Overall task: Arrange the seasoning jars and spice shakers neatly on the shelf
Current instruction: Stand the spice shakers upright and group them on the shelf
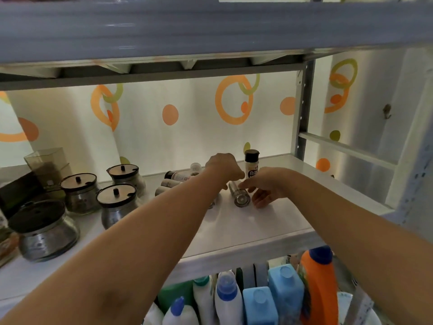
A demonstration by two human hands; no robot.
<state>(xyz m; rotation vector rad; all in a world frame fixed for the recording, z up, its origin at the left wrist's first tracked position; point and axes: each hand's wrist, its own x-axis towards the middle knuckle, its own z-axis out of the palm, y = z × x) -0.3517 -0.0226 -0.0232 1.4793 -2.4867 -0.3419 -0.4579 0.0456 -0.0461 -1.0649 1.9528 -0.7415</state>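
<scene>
A clear glass shaker (240,197) lies on its side on the white shelf (269,228), base toward me. My left hand (223,168) curls down over its far end, thumb and fingers pinching it. My right hand (267,187) rests beside it on the right, fingers apart, tips touching its side. A white shaker with a black cap (251,164) stands upright just behind. Three shakers (174,178) lie tipped over left of my left arm, and a small clear-capped one (195,168) stands behind them. Several round glass seasoning jars (117,204) with dark lids stand at the left.
Tinted square containers (48,164) and a dark box sit at the far left. The grey upper shelf beam (210,31) hangs low overhead. A metal upright (302,113) bounds the right side. Cleaning bottles (318,285) crowd the level below.
</scene>
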